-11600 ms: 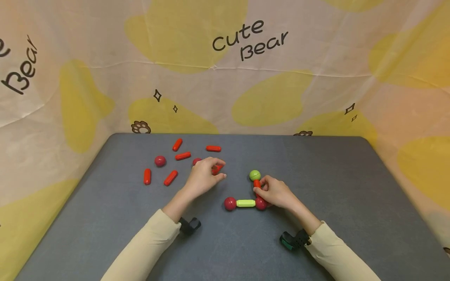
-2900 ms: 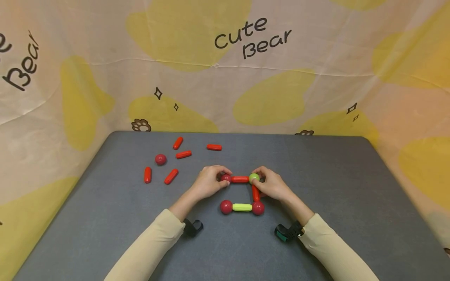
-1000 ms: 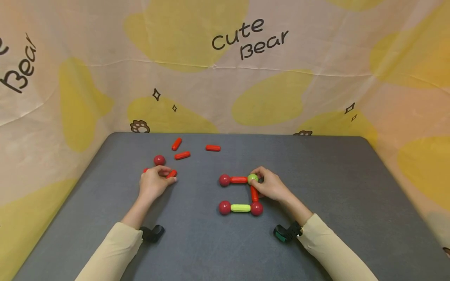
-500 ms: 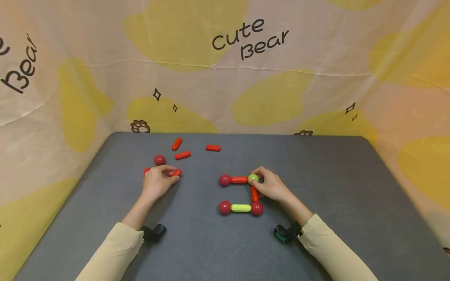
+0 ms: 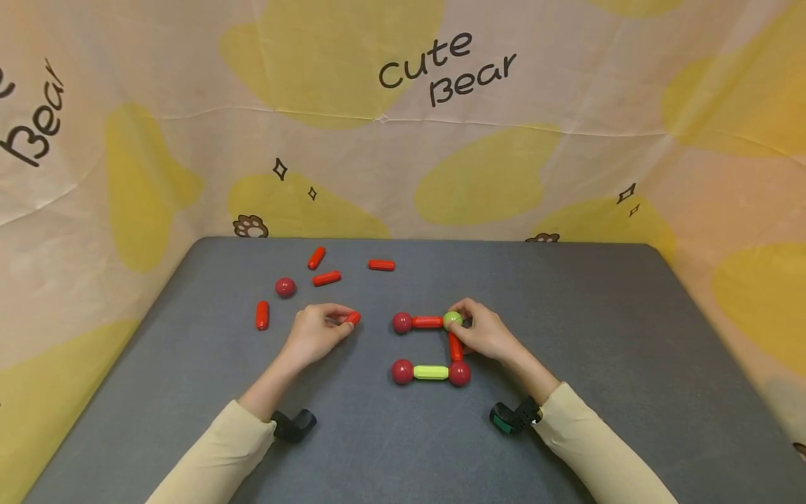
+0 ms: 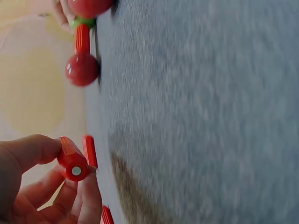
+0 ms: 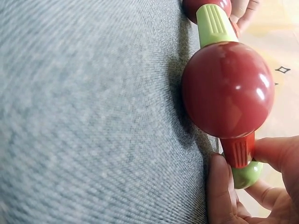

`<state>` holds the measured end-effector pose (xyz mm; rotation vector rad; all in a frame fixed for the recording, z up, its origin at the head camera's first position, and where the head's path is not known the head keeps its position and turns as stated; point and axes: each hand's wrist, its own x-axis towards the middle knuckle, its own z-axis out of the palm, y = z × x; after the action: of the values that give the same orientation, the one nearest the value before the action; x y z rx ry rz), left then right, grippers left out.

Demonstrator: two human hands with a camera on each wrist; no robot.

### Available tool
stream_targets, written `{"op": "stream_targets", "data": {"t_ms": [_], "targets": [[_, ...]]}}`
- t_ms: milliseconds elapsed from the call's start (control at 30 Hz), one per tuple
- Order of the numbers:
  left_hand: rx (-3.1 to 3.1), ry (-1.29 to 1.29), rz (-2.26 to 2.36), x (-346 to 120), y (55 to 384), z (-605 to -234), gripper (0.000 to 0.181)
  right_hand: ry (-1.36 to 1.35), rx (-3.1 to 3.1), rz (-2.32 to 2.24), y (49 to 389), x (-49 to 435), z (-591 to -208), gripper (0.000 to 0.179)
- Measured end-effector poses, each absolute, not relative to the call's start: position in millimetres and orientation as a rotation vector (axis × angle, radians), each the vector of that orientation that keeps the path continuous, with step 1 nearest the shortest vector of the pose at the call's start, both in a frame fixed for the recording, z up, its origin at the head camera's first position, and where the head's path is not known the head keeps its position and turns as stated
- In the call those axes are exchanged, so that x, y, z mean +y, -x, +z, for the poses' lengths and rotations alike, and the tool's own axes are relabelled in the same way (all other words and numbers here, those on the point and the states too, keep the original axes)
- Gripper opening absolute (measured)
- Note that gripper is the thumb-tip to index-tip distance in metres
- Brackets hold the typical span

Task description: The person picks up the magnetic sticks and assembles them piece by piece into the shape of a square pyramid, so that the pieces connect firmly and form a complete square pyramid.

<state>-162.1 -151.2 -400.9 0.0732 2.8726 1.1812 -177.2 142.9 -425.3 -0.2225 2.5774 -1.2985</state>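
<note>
My left hand [image 5: 315, 332] pinches a short red magnetic rod [image 5: 354, 318] between thumb and fingers; a silvery disc shows in the rod's end [image 6: 76, 171]. To its right lies a joined shape, open on its left side. Its upper red ball [image 5: 402, 323] meets a red rod [image 5: 428, 322], which runs to a green ball [image 5: 452, 320]. From there another red rod [image 5: 455, 346] leads down to a red ball [image 5: 460, 373], then a lime rod [image 5: 431, 372] and a third red ball [image 5: 403, 372]. My right hand [image 5: 488, 331] grips the green ball, with fingers also beside the rod below.
Several loose red rods lie at the back left of the grey table [image 5: 598, 315], among them one rod [image 5: 262, 316] nearest the left edge. A loose red ball [image 5: 285, 287] sits near them. A printed cloth [image 5: 352, 154] hangs behind the table.
Earlier the upper red rod and ball joined the green ball. My left hand then went left, took up a loose red rod and has come back rightward with it. The right hand stays put.
</note>
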Motion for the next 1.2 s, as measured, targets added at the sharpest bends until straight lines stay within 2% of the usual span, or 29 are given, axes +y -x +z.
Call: {"op": "stream_targets", "data": {"t_ms": [633, 1200], "targets": [[2.789, -0.161, 1.173, -106.1, 154.8, -408.1, 0.012, 0.232, 2.579, -1.305, 176.6, 143.4, -426.0, 0.026], [2.791, -0.159, 1.187, -97.5, 154.0, -411.2, 0.015, 0.222, 2.592, -1.296, 176.7, 142.9, -428.1, 0.025]]}}
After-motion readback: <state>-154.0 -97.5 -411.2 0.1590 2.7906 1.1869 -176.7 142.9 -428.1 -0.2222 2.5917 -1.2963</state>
